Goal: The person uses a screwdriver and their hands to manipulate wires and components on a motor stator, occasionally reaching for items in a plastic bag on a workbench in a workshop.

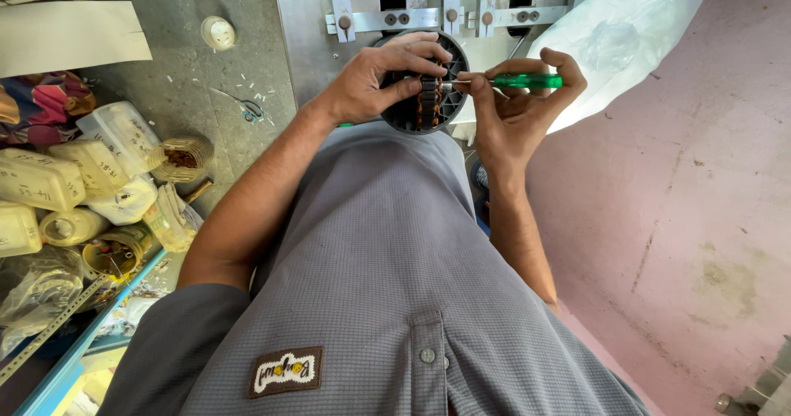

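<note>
Grey floor (177, 86) bears plastic jars (78, 177), scissors (247, 107), a white cap (218, 32).

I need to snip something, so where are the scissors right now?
In the head view, the scissors lie on the grey floor at upper left, left of the left hand, below a small round white lid.

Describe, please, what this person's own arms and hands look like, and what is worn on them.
Both the left hand and right hand are bare: no gloves, rings or watch visible. The forearms are uncovered. A short grey sleeve of a finely checked shirt covers the left upper arm; the right sleeve is hardly seen.
</note>
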